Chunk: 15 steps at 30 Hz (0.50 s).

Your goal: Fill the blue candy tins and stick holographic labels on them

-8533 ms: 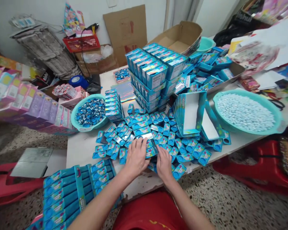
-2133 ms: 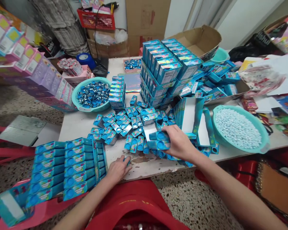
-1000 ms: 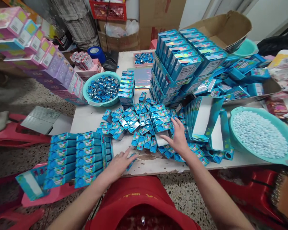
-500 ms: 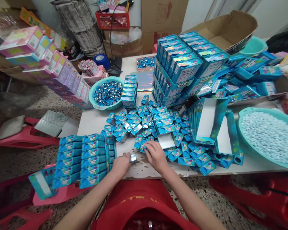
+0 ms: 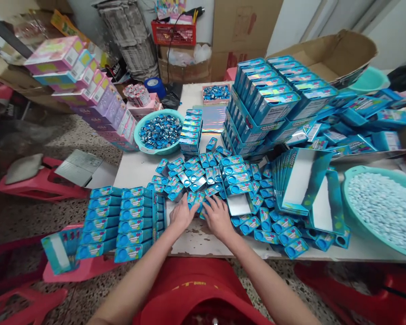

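Near the front of the table, my left hand (image 5: 182,215) has its thumb and fingers around a small blue printed box (image 5: 191,199) with a round recess in its top. Another small blue box (image 5: 200,198) stands right beside it. My right hand (image 5: 218,218) reaches in from the other side, fingers spread, fingertips at the boxes along the pile's near edge. What lies under its palm is hidden. Past both hands spreads a loose pile of small blue boxes (image 5: 198,175). A display tray (image 5: 239,204) holding several of these boxes sits just beyond my right hand.
Rows of boxes (image 5: 133,225) stand at the left edge. A teal basin (image 5: 139,143) holds blue-and-silver pieces; another basin (image 5: 350,198) holds pale candies. Filled trays (image 5: 253,122) tower at the back, folded blue trays (image 5: 299,180) lean at right, and pink boxes (image 5: 54,56) are stacked left.
My left hand has moved forward to the pile's near edge, where the silver-sided box it held no longer shows separately. My right hand's fingers have spread. The camera view has shifted slightly.
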Each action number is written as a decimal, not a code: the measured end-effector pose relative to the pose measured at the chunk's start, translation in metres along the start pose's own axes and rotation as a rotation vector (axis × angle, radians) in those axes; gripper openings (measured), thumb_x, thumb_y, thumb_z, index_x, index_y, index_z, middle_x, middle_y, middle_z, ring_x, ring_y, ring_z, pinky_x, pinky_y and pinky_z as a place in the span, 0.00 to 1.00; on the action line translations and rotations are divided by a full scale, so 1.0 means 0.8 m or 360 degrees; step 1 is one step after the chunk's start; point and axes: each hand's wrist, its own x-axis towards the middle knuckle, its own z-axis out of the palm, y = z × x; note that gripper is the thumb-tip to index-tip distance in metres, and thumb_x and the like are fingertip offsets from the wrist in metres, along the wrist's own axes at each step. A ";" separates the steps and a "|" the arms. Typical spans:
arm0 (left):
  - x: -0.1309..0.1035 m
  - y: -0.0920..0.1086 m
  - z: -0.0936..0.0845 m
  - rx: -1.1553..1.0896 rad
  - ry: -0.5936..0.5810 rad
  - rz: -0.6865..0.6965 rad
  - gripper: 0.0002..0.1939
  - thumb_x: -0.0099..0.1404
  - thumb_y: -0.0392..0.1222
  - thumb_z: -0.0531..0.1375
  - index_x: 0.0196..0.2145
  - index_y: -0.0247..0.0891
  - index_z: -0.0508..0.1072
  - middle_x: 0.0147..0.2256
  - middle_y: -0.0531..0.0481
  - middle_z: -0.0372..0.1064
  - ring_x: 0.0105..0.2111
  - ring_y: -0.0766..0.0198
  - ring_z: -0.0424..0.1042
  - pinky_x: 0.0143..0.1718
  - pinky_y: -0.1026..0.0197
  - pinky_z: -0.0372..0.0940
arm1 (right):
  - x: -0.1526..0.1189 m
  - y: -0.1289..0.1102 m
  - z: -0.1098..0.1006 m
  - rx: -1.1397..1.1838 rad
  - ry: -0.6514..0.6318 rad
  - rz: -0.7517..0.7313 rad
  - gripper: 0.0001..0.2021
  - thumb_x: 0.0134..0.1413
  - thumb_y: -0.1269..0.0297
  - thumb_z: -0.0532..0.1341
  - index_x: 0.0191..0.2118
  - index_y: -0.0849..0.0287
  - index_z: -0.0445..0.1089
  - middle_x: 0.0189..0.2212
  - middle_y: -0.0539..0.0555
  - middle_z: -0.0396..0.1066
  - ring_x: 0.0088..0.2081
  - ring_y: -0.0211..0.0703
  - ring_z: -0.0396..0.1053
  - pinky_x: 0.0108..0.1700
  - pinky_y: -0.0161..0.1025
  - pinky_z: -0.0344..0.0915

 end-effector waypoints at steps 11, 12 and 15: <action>0.016 0.004 -0.012 -0.0121 -0.0101 -0.0178 0.38 0.60 0.56 0.53 0.61 0.35 0.46 0.58 0.34 0.55 0.55 0.47 0.61 0.49 0.51 0.59 | -0.026 -0.014 0.010 -0.0051 0.0184 0.0246 0.18 0.51 0.72 0.57 0.49 0.58 0.67 0.56 0.61 0.61 0.59 0.58 0.52 0.55 0.54 0.55; 0.014 0.002 -0.014 -0.0096 -0.0080 -0.0149 0.36 0.61 0.53 0.52 0.61 0.34 0.47 0.57 0.35 0.56 0.54 0.48 0.61 0.49 0.51 0.59 | -0.027 -0.014 0.010 -0.0050 0.0186 0.0257 0.18 0.50 0.73 0.57 0.49 0.59 0.67 0.56 0.61 0.61 0.59 0.58 0.52 0.54 0.53 0.55; 0.009 0.008 -0.007 -0.0061 0.0048 -0.0080 0.31 0.65 0.49 0.48 0.61 0.33 0.47 0.57 0.34 0.56 0.53 0.49 0.62 0.49 0.51 0.58 | -0.032 -0.018 0.014 -0.0060 0.0225 0.0288 0.18 0.49 0.76 0.56 0.48 0.61 0.67 0.56 0.62 0.61 0.58 0.58 0.54 0.53 0.52 0.57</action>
